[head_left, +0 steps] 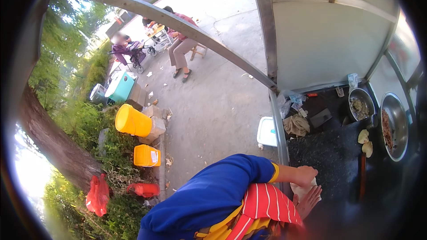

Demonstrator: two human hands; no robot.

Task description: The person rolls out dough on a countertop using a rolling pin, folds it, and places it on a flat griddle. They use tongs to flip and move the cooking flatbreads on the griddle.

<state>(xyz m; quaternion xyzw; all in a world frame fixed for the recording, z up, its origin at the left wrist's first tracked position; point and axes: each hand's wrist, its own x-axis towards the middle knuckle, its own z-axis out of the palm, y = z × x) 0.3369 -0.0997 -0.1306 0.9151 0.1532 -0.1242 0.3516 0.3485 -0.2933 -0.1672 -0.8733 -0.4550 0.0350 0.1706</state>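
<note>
A flat piece of pale dough [301, 190] lies on the near-left edge of a black speckled countertop [328, 160]. My left hand [306, 176], beyond a blue sleeve with a yellow cuff, rests on the dough with its fingers curled; whether it pinches any is hidden. Beside it, my right hand [309, 201] presses flat on the dough, fingers stretched out. Its wrist disappears behind a red apron [270, 203] with white stripes. Farther along the counter are two small dough pieces [367, 149] and a long reddish-brown stick [362, 176].
Steel bowls hold a chopped pale filling [359, 108] and a brown minced filling [387, 130]. A crumpled beige cloth [296, 125] and plastic bags [283, 104] lie by the metal frame [282, 133]. Outside are yellow buckets [133, 120], a red thermos [144, 190] and several seated people [181, 50].
</note>
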